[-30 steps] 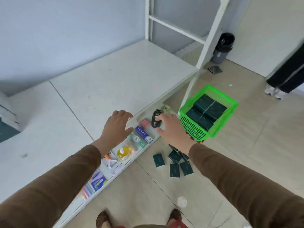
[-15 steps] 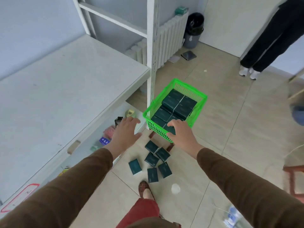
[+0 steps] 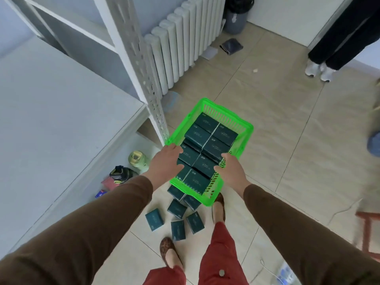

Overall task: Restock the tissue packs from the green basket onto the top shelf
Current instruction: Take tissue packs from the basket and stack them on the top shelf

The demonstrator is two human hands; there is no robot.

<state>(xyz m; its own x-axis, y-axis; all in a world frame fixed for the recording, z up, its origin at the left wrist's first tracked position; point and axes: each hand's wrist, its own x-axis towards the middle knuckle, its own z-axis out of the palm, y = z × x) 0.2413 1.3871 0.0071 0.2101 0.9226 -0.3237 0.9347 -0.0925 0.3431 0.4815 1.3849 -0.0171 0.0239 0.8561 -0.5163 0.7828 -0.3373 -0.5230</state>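
Observation:
The green basket (image 3: 245, 128) stands on the floor beside the shelf post, filled with several dark green tissue packs (image 3: 205, 136). My left hand (image 3: 165, 162) reaches over the basket's near left side, fingers spread and touching a pack. On the near right side, my right hand (image 3: 231, 171) comes in with relaxed fingers next to the packs. Neither hand grips anything. Several loose packs (image 3: 176, 208) lie on the floor in front of the basket. The white top shelf (image 3: 61, 120) spreads out bare on the left.
A perforated white shelf post (image 3: 144, 64) rises left of the basket. A lower shelf holds a pale bottle (image 3: 138, 160) and a black item (image 3: 120, 174). Behind are a radiator (image 3: 181, 44), a bin (image 3: 236, 15) and another person's legs (image 3: 337, 38). My feet stand near the loose packs.
The view swung right from the lower shelf to the basket. Both hands left the lower shelf items and moved forward onto the near end of the basket.

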